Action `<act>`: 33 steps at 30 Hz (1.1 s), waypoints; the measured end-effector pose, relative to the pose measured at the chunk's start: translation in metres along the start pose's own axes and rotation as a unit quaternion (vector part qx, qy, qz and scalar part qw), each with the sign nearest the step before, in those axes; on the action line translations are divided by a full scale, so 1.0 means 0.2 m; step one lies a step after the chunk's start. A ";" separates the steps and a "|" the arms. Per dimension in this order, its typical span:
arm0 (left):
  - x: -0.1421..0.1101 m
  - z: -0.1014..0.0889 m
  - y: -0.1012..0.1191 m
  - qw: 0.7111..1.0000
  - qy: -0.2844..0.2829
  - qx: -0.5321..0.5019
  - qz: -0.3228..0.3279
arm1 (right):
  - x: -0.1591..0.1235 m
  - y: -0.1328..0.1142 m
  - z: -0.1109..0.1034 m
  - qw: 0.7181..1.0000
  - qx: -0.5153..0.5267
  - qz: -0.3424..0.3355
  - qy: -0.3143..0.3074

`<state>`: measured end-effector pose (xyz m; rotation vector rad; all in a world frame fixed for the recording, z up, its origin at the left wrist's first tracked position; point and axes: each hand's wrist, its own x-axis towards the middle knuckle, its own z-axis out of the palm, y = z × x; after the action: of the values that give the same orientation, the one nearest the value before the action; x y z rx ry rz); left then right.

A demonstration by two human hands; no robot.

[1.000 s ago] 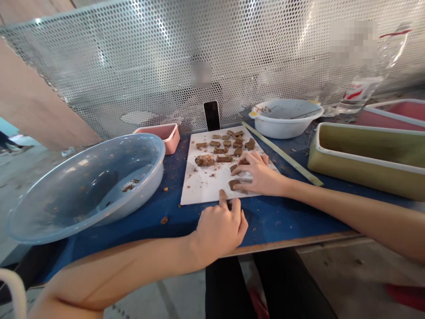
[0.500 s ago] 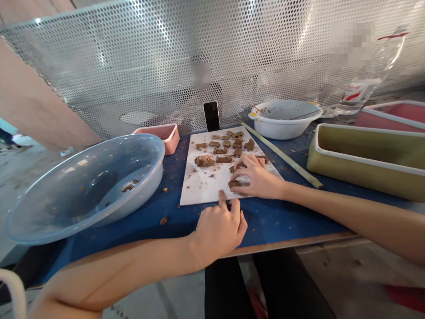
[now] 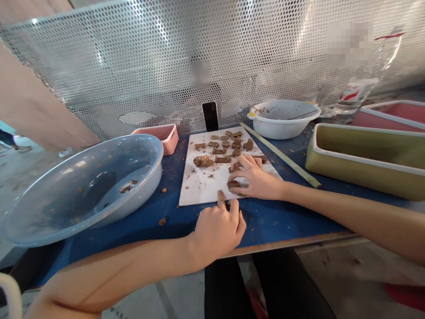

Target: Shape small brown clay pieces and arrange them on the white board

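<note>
My right hand is over the white board, its thumb and fingers curved around a small brown clay-like piece near the board's front edge. Under its other fingers, part of another brown piece is covered. My left hand is in front of the board with one finger stretched onto its front edge and the others curled. A dark bit shows between those fingers, too hidden to name. Several bone-shaped brown pieces lie on the board behind my right hand, beside a rough, crumbly brown lump.
A large blue basin and a pink tub stand left. A phone leans against perforated metal mesh. To the right are a pale stick, white basin, olive trough and plastic bottle.
The whole view has shifted very slightly. My right fingers have closed in a little around the brown piece; my left hand stays in place at the board's edge.
</note>
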<state>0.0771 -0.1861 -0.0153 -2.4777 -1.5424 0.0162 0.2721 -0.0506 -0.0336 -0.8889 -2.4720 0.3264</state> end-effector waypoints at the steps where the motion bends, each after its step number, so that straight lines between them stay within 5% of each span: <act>1: 0.00 0.00 0.00 1.000 -0.001 0.001 0.000 | 0.00 0.00 0.00 1.000 0.003 0.000 0.000; 33: 0.01 -0.01 0.00 1.000 -0.028 -0.001 0.005 | -0.03 0.00 -0.08 0.992 -0.114 -0.044 -0.030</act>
<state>0.0779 -0.1856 -0.0134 -2.5070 -1.5510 0.0865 0.2845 -0.0526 -0.0223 -0.8658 -2.6329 0.0405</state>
